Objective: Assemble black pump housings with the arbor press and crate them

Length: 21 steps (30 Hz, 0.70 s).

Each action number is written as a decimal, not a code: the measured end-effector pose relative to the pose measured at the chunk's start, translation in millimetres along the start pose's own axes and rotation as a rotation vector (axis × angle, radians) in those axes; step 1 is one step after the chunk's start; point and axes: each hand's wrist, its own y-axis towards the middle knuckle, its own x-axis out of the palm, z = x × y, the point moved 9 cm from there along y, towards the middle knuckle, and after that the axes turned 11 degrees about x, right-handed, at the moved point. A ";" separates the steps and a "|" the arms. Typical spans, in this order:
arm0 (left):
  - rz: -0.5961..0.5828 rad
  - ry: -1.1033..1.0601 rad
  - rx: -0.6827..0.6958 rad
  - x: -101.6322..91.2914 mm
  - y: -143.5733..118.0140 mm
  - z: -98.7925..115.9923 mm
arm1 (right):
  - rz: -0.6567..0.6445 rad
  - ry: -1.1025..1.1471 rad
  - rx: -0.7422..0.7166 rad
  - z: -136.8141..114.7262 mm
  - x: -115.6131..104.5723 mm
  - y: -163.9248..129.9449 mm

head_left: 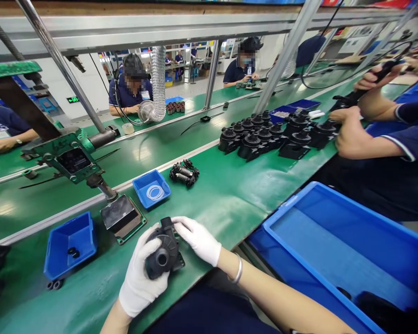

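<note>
Black housing (167,246) partly hidden by left hand (142,273).

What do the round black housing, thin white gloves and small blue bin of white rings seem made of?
Housing: probably moulded plastic, dull and evenly black, though coated metal is possible.
Gloves: likely fabric, matte, fitting snugly without shine.
Bin: probably moulded plastic, smooth, with even blue walls.

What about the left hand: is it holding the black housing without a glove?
No, a white glove covers the left hand gripping the black housing.
</note>
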 end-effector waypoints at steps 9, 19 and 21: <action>0.136 -0.355 -0.547 23.2 -40.7 -55.7 | 0.046 0.091 0.078 27.7 14.7 -3.8; 0.857 -0.661 -0.760 18.1 -55.3 -66.2 | 0.066 0.345 0.107 51.1 32.9 9.0; 0.876 -0.661 -0.769 19.2 -54.5 -69.1 | 0.058 0.370 0.097 55.4 35.1 10.4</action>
